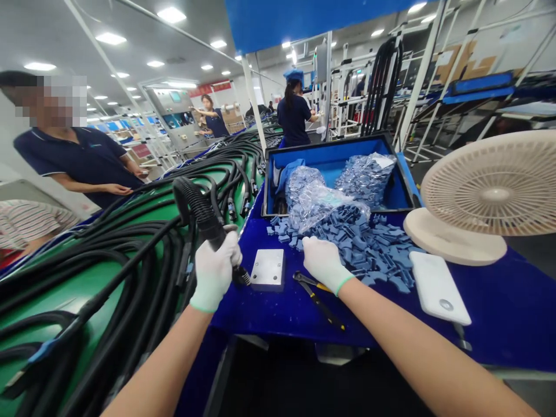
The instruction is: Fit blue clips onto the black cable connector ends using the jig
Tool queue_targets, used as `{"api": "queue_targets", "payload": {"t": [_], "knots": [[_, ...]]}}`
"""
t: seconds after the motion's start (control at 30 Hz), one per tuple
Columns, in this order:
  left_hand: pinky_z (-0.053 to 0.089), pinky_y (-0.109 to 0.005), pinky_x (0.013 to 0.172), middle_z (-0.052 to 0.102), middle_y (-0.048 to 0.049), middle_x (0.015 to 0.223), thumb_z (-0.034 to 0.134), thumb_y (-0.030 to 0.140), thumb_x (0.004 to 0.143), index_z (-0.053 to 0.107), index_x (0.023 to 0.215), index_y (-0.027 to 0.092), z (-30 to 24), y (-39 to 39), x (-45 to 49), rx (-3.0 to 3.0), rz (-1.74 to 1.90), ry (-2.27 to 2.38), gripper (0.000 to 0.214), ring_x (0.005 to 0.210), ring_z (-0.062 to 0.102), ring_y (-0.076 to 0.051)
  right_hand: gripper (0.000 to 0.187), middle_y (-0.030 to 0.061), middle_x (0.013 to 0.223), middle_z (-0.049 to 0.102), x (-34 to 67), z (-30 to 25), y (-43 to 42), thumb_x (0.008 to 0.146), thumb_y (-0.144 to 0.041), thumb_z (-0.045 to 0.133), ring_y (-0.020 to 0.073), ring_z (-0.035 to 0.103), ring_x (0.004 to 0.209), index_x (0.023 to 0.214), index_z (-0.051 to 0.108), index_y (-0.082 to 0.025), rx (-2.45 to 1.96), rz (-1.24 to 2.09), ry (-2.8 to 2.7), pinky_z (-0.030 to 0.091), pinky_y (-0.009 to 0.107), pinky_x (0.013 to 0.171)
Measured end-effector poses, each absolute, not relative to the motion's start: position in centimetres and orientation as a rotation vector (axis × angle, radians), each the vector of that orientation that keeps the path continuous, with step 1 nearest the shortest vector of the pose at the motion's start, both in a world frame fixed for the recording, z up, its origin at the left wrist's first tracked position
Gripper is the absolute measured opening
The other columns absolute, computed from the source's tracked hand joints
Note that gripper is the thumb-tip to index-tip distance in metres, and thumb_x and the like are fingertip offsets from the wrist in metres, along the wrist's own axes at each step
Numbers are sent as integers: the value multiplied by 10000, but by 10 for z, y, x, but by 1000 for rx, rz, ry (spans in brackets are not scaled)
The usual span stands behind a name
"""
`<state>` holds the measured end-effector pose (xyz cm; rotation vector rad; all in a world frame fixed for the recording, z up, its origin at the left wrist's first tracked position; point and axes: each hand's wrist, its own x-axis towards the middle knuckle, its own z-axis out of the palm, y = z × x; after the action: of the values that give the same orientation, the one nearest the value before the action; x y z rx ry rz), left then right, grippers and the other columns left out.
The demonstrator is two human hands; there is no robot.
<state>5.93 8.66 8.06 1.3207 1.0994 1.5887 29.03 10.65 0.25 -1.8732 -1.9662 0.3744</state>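
At the blue bench (278, 313), my left hand (215, 269) is clamped on a hose (202, 211) while my right hand (324, 263) rests loosely open on the clips (369, 246).

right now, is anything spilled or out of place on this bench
Small blue-grey pieces lie in a loose heap on the blue table, apparently spilled from a clear bag in front of the blue bin; the right hand touches the heap's edge.

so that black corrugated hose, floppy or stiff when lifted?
Probably semi-flexible: the black corrugated hose arches above the left hand without collapsing. Likely draggy, since it trails among other hoses on the green surface.
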Motion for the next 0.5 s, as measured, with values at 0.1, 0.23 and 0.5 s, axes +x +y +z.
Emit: {"api": "queue_targets", "payload": {"t": [0.1, 0.23, 0.5], "knots": [[381, -219, 452, 394, 96, 538, 712, 322, 854, 621, 1052, 176, 72, 109, 64, 1357, 1556, 1118, 263, 438, 354, -81, 255, 149, 1055, 710, 294, -7, 106, 822, -81, 573, 285, 697, 1009, 1016, 722, -152, -1726, 420, -1978, 501, 388, 922], [389, -230, 469, 440, 83, 542, 686, 366, 874, 627, 1114, 175, 54, 115, 66, 1395, 1485, 1200, 312, 451, 397, -96, 341, 77, 1106, 732, 303, -5, 107, 790, -23, 553, 189, 682, 1048, 1004, 765, -182, -1490, 564, -1965, 490, 268, 963], [479, -286, 638, 629, 8, 676, 709, 404, 861, 666, 1112, 162, 51, 111, 56, 1520, 1367, 1357, 351, 629, 585, -164, 238, 37, 1075, 749, 265, 37, 100, 876, -198, 618, 173, 675, 922, 1083, 735, -205, -1125, 789, -2036, 490, 267, 839]]}}
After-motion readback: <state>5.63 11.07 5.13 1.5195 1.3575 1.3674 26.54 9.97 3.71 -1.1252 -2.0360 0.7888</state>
